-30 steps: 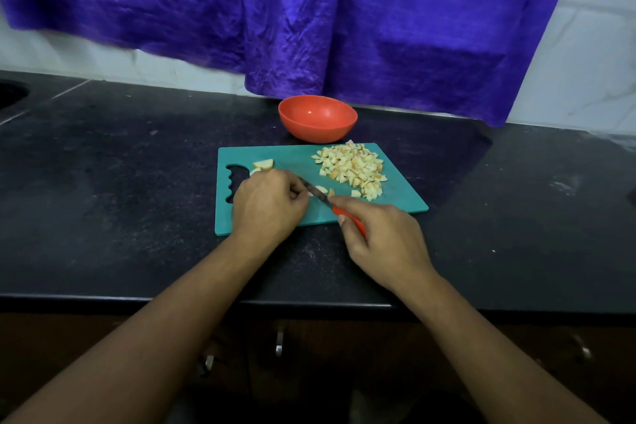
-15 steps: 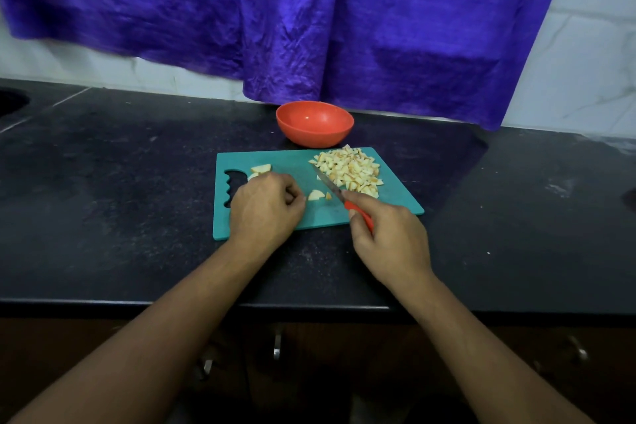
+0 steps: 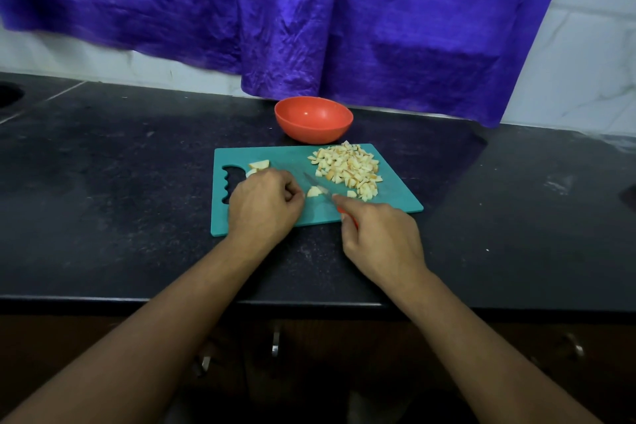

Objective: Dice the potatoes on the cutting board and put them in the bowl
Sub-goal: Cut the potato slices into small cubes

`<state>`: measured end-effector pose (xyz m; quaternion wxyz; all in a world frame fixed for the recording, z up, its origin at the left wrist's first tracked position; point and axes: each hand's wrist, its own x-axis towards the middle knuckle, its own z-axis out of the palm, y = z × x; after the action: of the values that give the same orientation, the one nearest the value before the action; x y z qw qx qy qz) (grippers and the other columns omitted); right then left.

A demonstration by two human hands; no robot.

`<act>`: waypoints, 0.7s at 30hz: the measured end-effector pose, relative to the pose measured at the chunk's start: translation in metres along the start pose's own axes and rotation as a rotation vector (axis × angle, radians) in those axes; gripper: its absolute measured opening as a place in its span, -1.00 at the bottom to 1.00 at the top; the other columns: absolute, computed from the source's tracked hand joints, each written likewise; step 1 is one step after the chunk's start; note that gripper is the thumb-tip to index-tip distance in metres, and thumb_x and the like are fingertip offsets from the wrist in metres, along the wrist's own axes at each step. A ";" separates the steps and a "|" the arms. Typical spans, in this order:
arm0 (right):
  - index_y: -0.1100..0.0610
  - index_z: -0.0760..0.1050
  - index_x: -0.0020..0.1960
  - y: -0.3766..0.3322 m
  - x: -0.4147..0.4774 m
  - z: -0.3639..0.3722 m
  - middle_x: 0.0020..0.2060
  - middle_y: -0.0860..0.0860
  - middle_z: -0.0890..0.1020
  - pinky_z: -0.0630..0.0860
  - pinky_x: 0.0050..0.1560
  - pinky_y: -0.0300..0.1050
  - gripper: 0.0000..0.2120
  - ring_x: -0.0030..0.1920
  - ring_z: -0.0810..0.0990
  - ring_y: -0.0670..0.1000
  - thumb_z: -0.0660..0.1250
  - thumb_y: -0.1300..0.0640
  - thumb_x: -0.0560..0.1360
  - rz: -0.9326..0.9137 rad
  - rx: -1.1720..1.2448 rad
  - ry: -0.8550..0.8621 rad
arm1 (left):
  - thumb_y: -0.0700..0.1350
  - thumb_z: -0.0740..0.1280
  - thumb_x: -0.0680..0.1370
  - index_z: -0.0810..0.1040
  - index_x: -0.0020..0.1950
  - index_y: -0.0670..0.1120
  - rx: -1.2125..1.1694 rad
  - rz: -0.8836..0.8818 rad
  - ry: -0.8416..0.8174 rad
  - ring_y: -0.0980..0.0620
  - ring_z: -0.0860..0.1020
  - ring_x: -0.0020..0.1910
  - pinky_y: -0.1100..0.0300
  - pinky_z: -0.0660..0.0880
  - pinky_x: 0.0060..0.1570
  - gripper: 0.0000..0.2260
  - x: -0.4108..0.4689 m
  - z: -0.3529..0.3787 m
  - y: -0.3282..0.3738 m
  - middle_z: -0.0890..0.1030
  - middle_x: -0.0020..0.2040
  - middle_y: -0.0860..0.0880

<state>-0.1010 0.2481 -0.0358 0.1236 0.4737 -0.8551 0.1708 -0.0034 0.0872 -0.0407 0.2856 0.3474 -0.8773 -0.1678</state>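
Note:
A teal cutting board (image 3: 395, 198) lies on the black counter. A pile of diced potato (image 3: 347, 167) covers its far right part. My left hand (image 3: 265, 205) rests curled on the board, fingertips holding the left end of a small potato piece (image 3: 312, 192). In my right hand (image 3: 382, 237) I grip an orange-handled knife (image 3: 318, 186), its blade slanting across that piece. Two more potato chunks (image 3: 258, 164) lie just beyond my left hand. An orange bowl (image 3: 313, 129) with nothing inside stands behind the board.
The black counter (image 3: 137, 189) runs left and right, its front edge close below my wrists. A purple cloth (image 3: 309, 17) hangs over the tiled wall right behind the bowl. A dark round opening (image 3: 8, 95) sits at the far left.
The knife swung right to the diced pile half a second ago and has come back left onto the small piece by my left fingers. My left hand stayed in place.

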 end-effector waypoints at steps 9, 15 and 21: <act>-0.23 0.47 0.44 0.011 -0.003 -0.004 -0.23 -0.17 0.61 0.39 -0.36 -0.24 -0.63 -0.38 0.47 -0.17 0.25 -0.03 0.65 0.126 0.289 0.112 | -0.02 0.43 0.55 0.68 -0.10 0.05 -0.056 0.001 0.023 0.13 0.59 -0.13 0.06 0.60 -0.09 -0.95 -0.003 -0.004 0.001 0.63 -0.18 0.15; -0.20 0.47 0.44 0.003 -0.007 -0.001 0.05 -0.18 0.69 0.59 -0.06 -0.06 -0.63 -0.03 0.62 -0.12 0.21 -0.05 0.65 -0.123 0.121 -0.021 | -0.22 0.39 0.49 0.51 -0.13 0.02 -0.127 -0.012 0.086 0.09 0.53 -0.14 0.15 0.40 -0.17 -0.85 -0.003 -0.001 -0.004 0.55 -0.16 0.10; -0.17 0.48 0.45 0.004 -0.003 0.001 -0.17 -0.15 0.61 0.45 -0.28 -0.14 -0.63 -0.22 0.53 -0.12 0.20 0.00 0.67 0.037 0.038 0.045 | -0.26 0.38 0.46 0.46 -0.19 0.01 -0.106 -0.012 0.077 0.09 0.50 -0.17 0.19 0.30 -0.27 -0.81 -0.003 -0.002 -0.004 0.53 -0.19 0.10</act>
<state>-0.1026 0.2520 -0.0385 0.1304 0.4563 -0.8572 0.1998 0.0013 0.0864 -0.0423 0.3361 0.3434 -0.8534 -0.2020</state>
